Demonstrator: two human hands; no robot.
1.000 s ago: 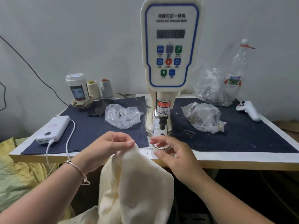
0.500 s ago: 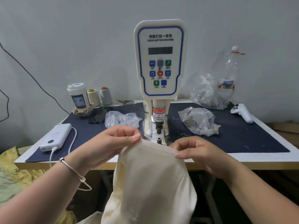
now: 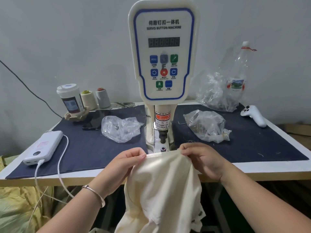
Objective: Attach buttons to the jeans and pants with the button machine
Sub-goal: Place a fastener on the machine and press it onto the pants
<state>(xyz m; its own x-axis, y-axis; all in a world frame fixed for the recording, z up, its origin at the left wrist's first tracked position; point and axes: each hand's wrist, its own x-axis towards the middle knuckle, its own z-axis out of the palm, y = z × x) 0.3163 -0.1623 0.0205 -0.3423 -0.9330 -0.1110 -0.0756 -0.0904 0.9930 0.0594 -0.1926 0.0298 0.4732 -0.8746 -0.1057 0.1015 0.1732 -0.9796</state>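
Pinching the top edge of the cream pants [image 3: 161, 187], the left hand [image 3: 124, 165] and right hand [image 3: 202, 158] are stretching it taut between them at the table's [image 3: 269, 170] front edge, at 6 o'clock of the button machine [image 3: 162, 64]; the rest is hanging below.

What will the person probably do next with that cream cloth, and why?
Probably slide the cream pants forward, so the stretched edge lies over the lower die of the button machine. Both the left hand and the right hand pinch that edge taut just in front of the die, not yet under the punch.
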